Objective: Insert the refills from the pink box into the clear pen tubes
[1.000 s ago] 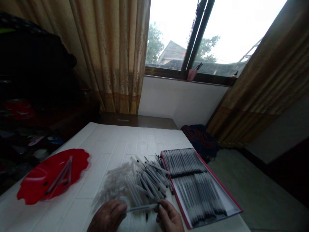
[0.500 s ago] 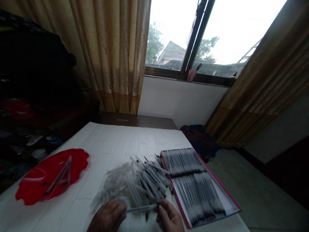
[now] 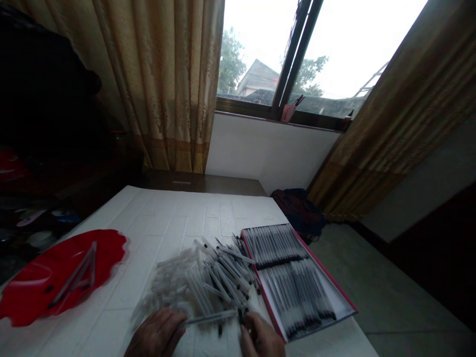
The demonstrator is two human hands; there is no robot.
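At the bottom edge, my left hand (image 3: pixel 156 334) and my right hand (image 3: pixel 260 339) each pinch one end of a clear pen (image 3: pixel 210 317) held level between them. Just beyond my hands lies a loose pile of clear pens and barrels (image 3: pixel 203 282) on the white table (image 3: pixel 178 218). To the right of the pile sits a flat red-edged box (image 3: pixel 344 305) lined with two rows of pens. A red wavy-edged tray (image 3: pixel 33 290) at the left holds a few finished pens.
The table's right edge drops to a grey floor (image 3: pixel 372 292) with a dark bundle (image 3: pixel 297 208) by the wall. Curtains hang at both sides of the window. Dark cluttered furniture fills the left. A pink cup (image 3: pixel 287 113) stands on the sill.
The view has shifted a little right and down, so everything sits further left in frame. My hands keep the same grip on the pen.
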